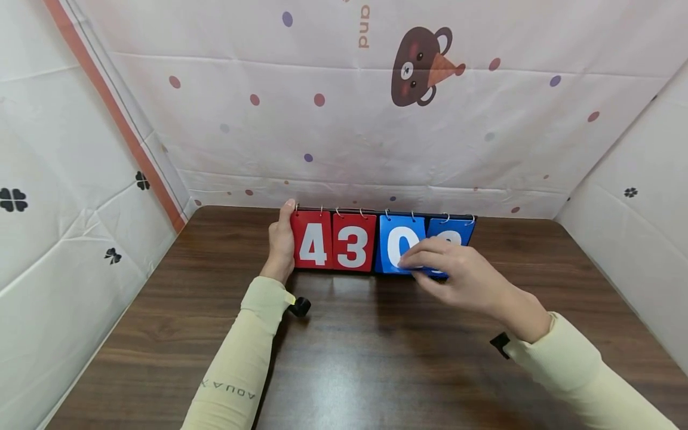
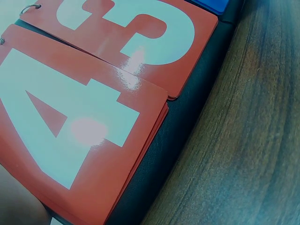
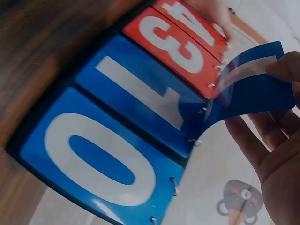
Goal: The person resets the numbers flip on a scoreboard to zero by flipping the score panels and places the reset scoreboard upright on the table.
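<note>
A flip scoreboard leans at the far side of the table, with ringed number cards on a black backing. My left hand grips its left end, beside the red 4 card and the red 3 card. My right hand is at the blue cards, partly covering the right-hand one in the head view. In the right wrist view its thumb and fingers pinch a blue number card, bent up on its rings. A blue 1 card shows beneath, next to a blue 0 card.
The brown wooden table stretches towards me in front of the scoreboard. Behind it hangs a pale printed cloth with dots and a bear, and white cloth flanks the left side. Small black devices sit at both wrists.
</note>
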`<state>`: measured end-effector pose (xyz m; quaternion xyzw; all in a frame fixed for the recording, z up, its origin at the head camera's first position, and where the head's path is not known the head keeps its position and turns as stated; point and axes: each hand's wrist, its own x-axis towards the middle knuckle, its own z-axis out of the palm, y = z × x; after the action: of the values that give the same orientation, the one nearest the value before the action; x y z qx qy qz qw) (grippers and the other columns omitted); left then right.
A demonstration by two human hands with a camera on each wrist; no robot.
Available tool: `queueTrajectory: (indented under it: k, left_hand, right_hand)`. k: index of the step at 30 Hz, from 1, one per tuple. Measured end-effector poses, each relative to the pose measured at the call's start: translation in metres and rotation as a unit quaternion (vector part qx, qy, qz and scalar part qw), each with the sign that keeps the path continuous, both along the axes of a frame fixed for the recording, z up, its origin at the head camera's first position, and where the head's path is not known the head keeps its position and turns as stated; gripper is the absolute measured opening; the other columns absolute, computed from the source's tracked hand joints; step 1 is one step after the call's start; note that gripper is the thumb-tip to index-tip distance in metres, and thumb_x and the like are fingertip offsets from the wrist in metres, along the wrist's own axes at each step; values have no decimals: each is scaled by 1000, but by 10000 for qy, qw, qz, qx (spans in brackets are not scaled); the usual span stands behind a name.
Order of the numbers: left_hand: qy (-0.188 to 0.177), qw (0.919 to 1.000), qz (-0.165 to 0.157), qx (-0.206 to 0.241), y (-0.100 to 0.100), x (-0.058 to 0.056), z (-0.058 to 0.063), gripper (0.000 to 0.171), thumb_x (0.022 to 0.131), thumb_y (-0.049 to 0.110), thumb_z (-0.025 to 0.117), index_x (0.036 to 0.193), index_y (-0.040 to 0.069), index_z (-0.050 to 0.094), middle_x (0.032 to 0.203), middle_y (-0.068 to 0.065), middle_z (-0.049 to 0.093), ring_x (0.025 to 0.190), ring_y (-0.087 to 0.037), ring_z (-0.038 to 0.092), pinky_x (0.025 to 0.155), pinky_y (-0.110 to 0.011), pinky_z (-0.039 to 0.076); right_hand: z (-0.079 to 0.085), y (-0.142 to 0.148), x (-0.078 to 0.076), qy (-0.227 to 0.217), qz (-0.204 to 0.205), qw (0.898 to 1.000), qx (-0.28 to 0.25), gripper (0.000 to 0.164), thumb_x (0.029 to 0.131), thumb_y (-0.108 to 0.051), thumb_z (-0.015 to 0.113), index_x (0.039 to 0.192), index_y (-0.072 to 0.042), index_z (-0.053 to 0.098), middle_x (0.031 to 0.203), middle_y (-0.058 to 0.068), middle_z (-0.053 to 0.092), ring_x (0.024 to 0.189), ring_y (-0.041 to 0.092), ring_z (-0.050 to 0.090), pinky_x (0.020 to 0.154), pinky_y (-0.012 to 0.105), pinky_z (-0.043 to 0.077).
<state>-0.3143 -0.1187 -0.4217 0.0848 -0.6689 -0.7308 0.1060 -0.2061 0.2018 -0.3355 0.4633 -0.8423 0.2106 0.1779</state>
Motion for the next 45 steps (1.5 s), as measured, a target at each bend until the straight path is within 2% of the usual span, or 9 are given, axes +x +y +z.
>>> queueTrajectory:
  k: [7, 19, 31, 45]
  left_hand:
    - [-13, 10000, -6, -49, 0, 0, 0, 65, 77, 80, 49, 90, 17, 61, 92, -3, 64, 85, -18, 61, 77, -33, 46]
    - [30, 10000, -46, 39, 1, 0, 0, 62, 79, 77, 50, 91, 17, 62, 92, -3, 65, 85, -18, 61, 76, -32, 47]
    - [25, 10000, 4, 15, 0, 0, -2, 64, 79, 78, 50, 90, 16, 64, 90, -4, 65, 84, -18, 61, 75, -32, 47]
    - [16, 10000, 14, -20, 0, -1, -2, 67, 78, 80, 49, 90, 15, 63, 91, -5, 65, 85, -19, 61, 75, -33, 47]
  right_hand:
    - [-17, -3, -1, 89, -122, 9988, 459, 32, 78, -13, 75, 109, -18, 69, 112, -4, 66, 104, 8, 56, 81, 37, 57]
    - [-38, -14, -10, 307, -403, 9902, 1298, 34, 78, -18, 78, 111, -17, 68, 109, -1, 66, 101, 13, 58, 85, 35, 55]
    - [-56, -13, -22, 543, -496, 9839, 1630, 38, 77, -17, 80, 113, -13, 67, 113, 5, 65, 104, 18, 58, 87, 38, 55]
    - [-73, -12, -35, 1224, -518, 9631, 2339, 49, 78, -20, 79, 123, -11, 62, 124, 10, 61, 113, 25, 54, 95, 42, 50]
